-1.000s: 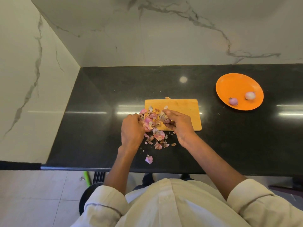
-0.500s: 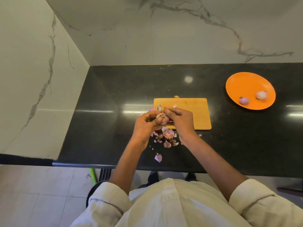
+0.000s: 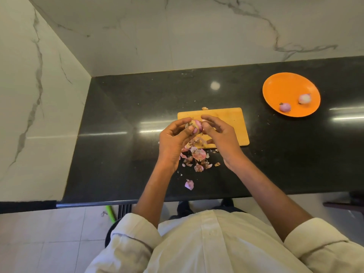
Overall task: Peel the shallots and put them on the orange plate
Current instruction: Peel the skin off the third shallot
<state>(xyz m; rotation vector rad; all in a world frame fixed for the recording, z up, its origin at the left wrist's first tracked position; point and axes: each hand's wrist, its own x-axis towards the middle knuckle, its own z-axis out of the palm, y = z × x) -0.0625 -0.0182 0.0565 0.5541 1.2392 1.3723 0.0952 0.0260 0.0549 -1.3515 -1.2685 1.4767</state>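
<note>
Nearest the counter's front edge [image 3: 137, 202] a single pink peel [image 3: 189, 184] lies alone, and beyond it a heap of skins [image 3: 198, 157] spreads between the wrists up to the wooden cutting board [image 3: 232, 125]. Above the board's near left corner the left hand [image 3: 173, 140] pinches a partly peeled shallot [image 3: 197, 126] between thumb and fingers, while the right hand [image 3: 220, 134] curls beside it, thumb tip touching it. Far right, well apart across bare black counter, the orange plate [image 3: 283, 85] holds two peeled shallots [image 3: 285, 107]; the hands hide part of the board.
</note>
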